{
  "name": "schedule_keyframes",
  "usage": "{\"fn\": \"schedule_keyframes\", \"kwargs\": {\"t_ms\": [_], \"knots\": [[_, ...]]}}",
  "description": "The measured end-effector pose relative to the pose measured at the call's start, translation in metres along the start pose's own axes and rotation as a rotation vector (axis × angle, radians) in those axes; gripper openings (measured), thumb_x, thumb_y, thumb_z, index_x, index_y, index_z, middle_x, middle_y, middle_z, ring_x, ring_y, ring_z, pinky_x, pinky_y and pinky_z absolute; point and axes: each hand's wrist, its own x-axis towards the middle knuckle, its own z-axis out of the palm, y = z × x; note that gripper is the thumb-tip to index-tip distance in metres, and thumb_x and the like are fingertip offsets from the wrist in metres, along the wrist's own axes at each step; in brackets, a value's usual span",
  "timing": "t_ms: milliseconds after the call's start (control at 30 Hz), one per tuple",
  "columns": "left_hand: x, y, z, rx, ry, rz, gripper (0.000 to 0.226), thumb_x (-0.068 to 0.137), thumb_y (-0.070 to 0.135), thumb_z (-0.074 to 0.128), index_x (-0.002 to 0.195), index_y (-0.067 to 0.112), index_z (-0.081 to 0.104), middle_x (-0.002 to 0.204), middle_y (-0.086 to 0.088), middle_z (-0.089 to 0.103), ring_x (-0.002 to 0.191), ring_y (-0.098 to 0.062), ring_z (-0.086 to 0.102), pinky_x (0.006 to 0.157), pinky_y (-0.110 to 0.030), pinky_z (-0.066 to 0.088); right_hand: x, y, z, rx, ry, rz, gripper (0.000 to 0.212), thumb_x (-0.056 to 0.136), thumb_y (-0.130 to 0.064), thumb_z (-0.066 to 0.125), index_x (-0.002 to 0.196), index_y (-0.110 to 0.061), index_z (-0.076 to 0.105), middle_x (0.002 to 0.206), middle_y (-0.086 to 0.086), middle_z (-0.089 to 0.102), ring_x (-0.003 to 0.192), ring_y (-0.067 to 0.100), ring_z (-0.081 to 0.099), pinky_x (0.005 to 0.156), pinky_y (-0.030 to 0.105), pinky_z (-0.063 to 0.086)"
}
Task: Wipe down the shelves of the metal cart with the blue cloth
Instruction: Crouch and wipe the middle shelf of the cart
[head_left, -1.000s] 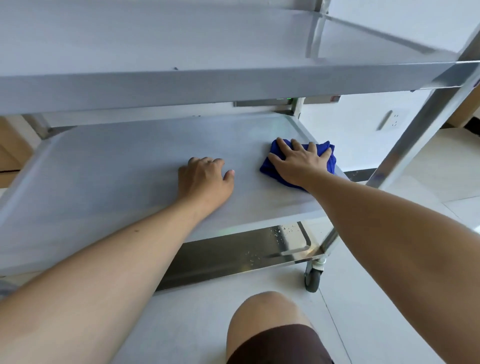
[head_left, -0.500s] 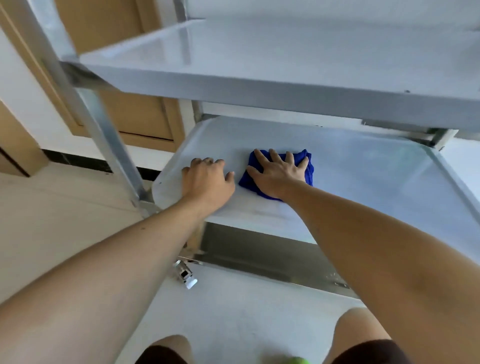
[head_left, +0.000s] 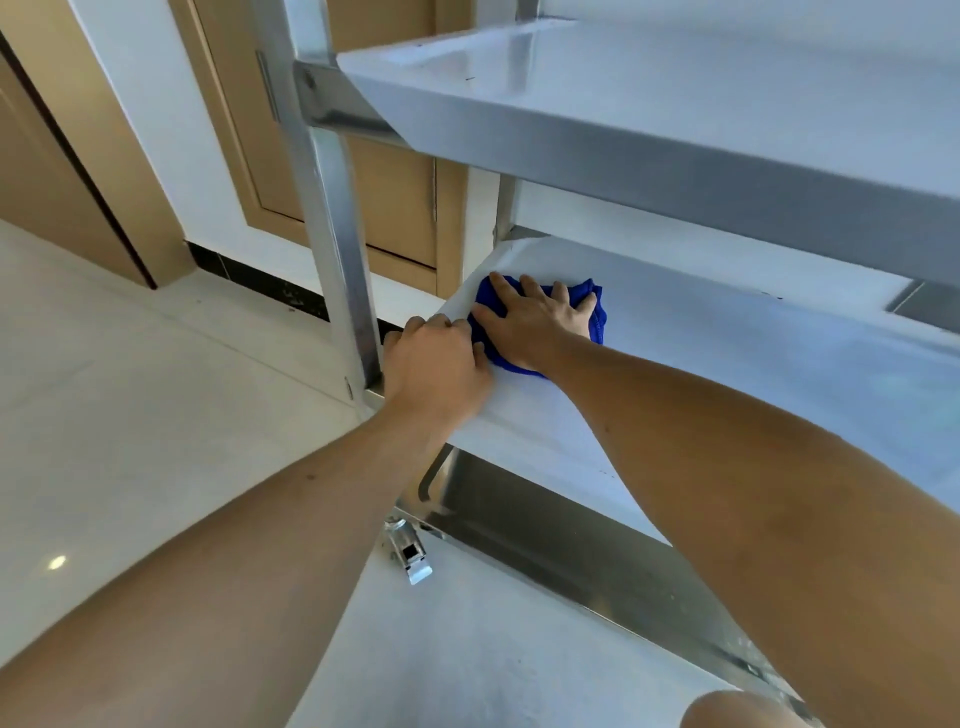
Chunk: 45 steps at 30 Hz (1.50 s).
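Shifted to the middle shelf's (head_left: 727, 332) left corner, the blue cloth (head_left: 597, 317) lies under the flat, spread right hand (head_left: 535, 322); left hand (head_left: 436, 364), fingers curled, rests on the edge, grasping nothing.

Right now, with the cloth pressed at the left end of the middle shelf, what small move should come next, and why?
Probably a sweep of the blue cloth back toward the right along the middle shelf. The right hand lies flat on it, close to the shelf's left edge, and the left hand sits right beside it by the cart post, so little room remains leftward, while a long bare stretch lies rightward.
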Motion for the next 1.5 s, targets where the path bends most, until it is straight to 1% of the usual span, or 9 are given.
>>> {"fn": "schedule_keyframes", "kwargs": {"t_ms": [233,367,467,567,800,1033,1233,1367,1500], "knots": [[0.009,0.011,0.004,0.081,0.035,0.03,0.04,0.089,0.058,0.042,0.089,0.021,0.057,0.081,-0.002,0.061,0.072,-0.022,0.05,0.067,-0.037,0.042,0.033,-0.004,-0.006,0.059,0.022,0.019,0.066,0.091,-0.069,0.014,0.153,-0.046,0.02,0.157,0.0,0.038,0.143,0.041,0.026,0.11,0.075,0.007],[0.003,0.014,0.004,0.111,0.008,0.036,0.052,0.091,0.063,0.034,0.098,0.021,0.064,0.094,-0.004,0.06,0.091,-0.028,0.056,0.08,-0.044,0.045,0.035,0.007,-0.011,0.085,0.035,0.054,0.061,0.096,-0.064,0.015,0.154,-0.045,0.024,0.157,0.002,0.039,0.144,0.04,0.025,0.111,0.072,0.009],[0.009,0.023,-0.001,0.094,-0.061,0.014,0.052,0.091,0.062,0.034,0.106,0.021,0.064,0.103,-0.006,0.059,0.101,-0.029,0.053,0.085,-0.045,0.042,0.028,0.022,-0.014,0.065,0.044,0.085,0.06,0.097,-0.062,0.017,0.154,-0.044,0.023,0.157,0.002,0.037,0.146,0.041,0.021,0.111,0.072,0.009],[0.018,0.043,-0.003,0.065,-0.146,0.039,0.047,0.093,0.059,0.035,0.105,0.022,0.062,0.105,-0.007,0.059,0.106,-0.031,0.052,0.088,-0.047,0.041,0.016,0.044,-0.015,0.061,0.041,0.105,0.059,0.097,-0.063,0.017,0.153,-0.045,0.024,0.157,0.002,0.037,0.146,0.04,0.02,0.111,0.072,0.008],[0.012,0.128,0.01,-0.087,-0.17,0.278,0.035,0.094,0.05,0.045,0.103,0.023,0.065,0.099,-0.005,0.063,0.104,-0.029,0.054,0.082,-0.042,0.042,-0.033,0.152,-0.015,0.056,0.073,0.263,0.058,0.093,-0.065,0.019,0.148,-0.049,0.027,0.151,-0.001,0.043,0.142,0.037,0.026,0.109,0.07,0.011],[-0.008,0.234,0.028,-0.212,-0.158,0.478,0.039,0.094,0.047,0.048,0.107,0.016,0.067,0.102,-0.009,0.066,0.104,-0.033,0.054,0.079,-0.039,0.04,-0.121,0.297,-0.026,0.053,0.076,0.559,0.056,0.092,-0.064,0.021,0.145,-0.05,0.031,0.15,-0.004,0.043,0.14,0.033,0.028,0.109,0.067,0.015],[-0.028,0.317,0.04,-0.323,-0.188,0.589,0.04,0.093,0.047,0.048,0.109,0.015,0.067,0.107,-0.007,0.067,0.107,-0.033,0.055,0.085,-0.04,0.043,-0.178,0.382,-0.035,0.077,0.087,0.72,0.052,0.089,-0.066,0.023,0.137,-0.052,0.036,0.146,-0.005,0.048,0.138,0.033,0.033,0.11,0.067,0.016],[-0.028,0.332,0.051,-0.325,-0.181,0.629,0.039,0.093,0.046,0.048,0.106,0.015,0.068,0.101,-0.008,0.066,0.103,-0.034,0.054,0.081,-0.038,0.04,-0.179,0.413,-0.039,0.063,0.084,0.738,0.052,0.09,-0.066,0.023,0.138,-0.051,0.037,0.143,-0.005,0.05,0.138,0.03,0.034,0.107,0.062,0.022],[-0.018,0.313,0.063,-0.33,-0.147,0.611,0.031,0.091,0.037,0.05,0.087,0.011,0.066,0.086,-0.008,0.061,0.092,-0.033,0.053,0.073,-0.036,0.043,-0.161,0.43,-0.039,0.057,0.072,0.747,0.054,0.089,-0.066,0.024,0.139,-0.051,0.036,0.147,-0.006,0.048,0.138,0.03,0.035,0.104,0.058,0.025]]}}
